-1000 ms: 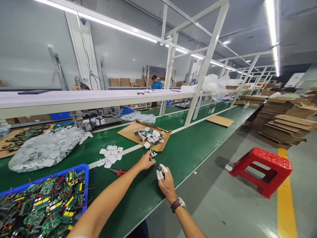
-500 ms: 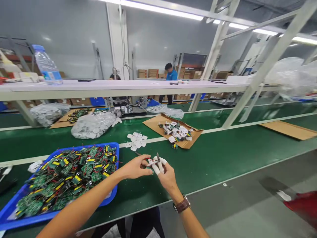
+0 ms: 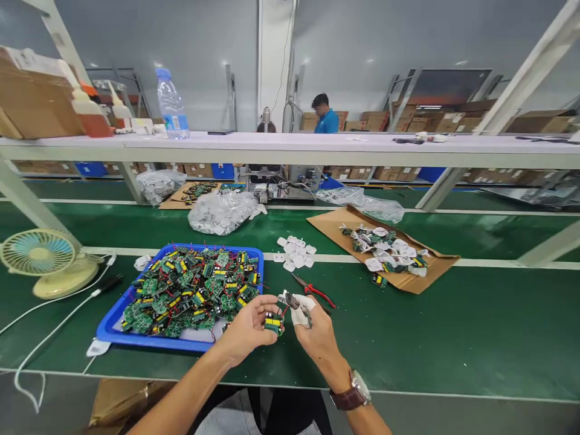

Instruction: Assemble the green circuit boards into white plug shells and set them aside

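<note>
My left hand (image 3: 247, 329) is closed round a small green circuit board (image 3: 273, 324) with yellow and black parts, held just above the green belt (image 3: 453, 320). My right hand (image 3: 315, 332), with white finger cots on two fingers and a brown watch on the wrist, pinches a small white and dark part (image 3: 292, 300) right beside that board. The two hands nearly touch. A blue tray (image 3: 109, 326) heaped with several similar boards sits just left of my left hand. Red-handled pliers (image 3: 312, 290) lie on the belt just beyond my hands.
White plastic covers (image 3: 296, 251) lie behind the pliers. A cardboard sheet (image 3: 421, 275) with assembled pieces lies to the right. A small fan (image 3: 40, 257) with a white cable stands at the left. Bags of white parts, a water bottle (image 3: 170, 103) on the shelf, and a person in blue stand beyond.
The view has swung left, from the red stool and aisle to the blue tray and fan. My hands came back from the cardboard sheet toward me, carrying the board and the small part.
</note>
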The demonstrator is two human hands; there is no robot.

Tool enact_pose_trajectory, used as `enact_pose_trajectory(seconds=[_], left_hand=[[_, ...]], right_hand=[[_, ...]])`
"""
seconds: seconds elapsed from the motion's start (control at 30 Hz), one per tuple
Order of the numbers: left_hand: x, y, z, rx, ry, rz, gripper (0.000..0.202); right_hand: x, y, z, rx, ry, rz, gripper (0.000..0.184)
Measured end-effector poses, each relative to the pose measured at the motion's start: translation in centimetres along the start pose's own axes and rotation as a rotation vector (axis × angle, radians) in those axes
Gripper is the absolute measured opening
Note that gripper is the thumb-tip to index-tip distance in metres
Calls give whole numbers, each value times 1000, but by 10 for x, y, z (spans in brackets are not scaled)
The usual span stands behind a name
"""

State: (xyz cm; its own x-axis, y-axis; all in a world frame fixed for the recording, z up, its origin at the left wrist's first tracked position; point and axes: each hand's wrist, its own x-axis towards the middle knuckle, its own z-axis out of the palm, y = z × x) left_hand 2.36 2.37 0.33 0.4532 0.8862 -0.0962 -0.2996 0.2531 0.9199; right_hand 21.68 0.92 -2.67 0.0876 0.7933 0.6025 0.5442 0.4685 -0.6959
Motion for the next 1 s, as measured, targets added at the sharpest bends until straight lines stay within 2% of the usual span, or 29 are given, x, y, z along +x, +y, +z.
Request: enact_pose_trajectory(seconds=[0.07,0.13,0.23,0.3,0.4,0.5,0.57,0.63,0.73,0.83,0.9,1.0], left_hand=[[-1,-1,-1,-69,55,-2,65],[0,0,-5,-46,136,-20,57],[2,3,-12,182,260,-17,43],[0,6,-15,356,293,51,37],[-5,12,-17,498,178,130,33],[-9,15,-18,410,35,88,38],[-9,15,-20,289,45,32,43],[-9,13,-22,207,120,-3,49],[-9,11,-26,192,211,19,56],[-13,12,-27,303,254,48,57],[-17,13,-27,449,295,106,52],[-23,17,-27,640,305,227,40]], right_hand=[[2,-5,7,-6,-29,-35,34],[4,-11,12,-7,-58,-65,35],[6,-18,18,-9,-77,-88,34],[6,-22,23,-15,-75,-88,31],[8,-28,29,-13,-93,-73,26],[10,-35,31,5,-129,-27,22],[13,-38,28,15,-161,5,23],[15,-38,21,-4,-189,0,28],[17,-34,8,-172,-169,-170,31],[19,-31,-5,-445,-110,-402,16],[19,-33,-9,-579,-106,-473,9],[20,-39,-11,-677,-136,-509,11]])
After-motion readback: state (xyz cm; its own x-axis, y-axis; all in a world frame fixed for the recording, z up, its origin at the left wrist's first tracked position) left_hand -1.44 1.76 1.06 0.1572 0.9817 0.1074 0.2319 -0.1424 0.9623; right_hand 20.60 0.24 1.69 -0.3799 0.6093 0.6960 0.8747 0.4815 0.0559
